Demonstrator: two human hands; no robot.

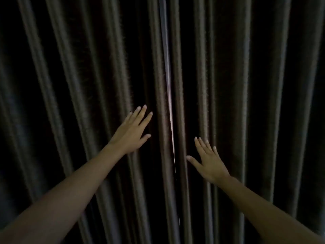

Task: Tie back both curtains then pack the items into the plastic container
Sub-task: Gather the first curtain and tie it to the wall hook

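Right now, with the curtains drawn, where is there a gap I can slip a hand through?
Only the thin bright slit where the left curtain meets the right curtain. It runs down between the open left hand and the open right hand. Everywhere else, folded fabric fills the view edge to edge; no flat surface shows for setting anything down.

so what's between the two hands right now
In the head view, the thin bright gap where the two curtains meet runs between the left hand and the right hand, with dark folds either side.
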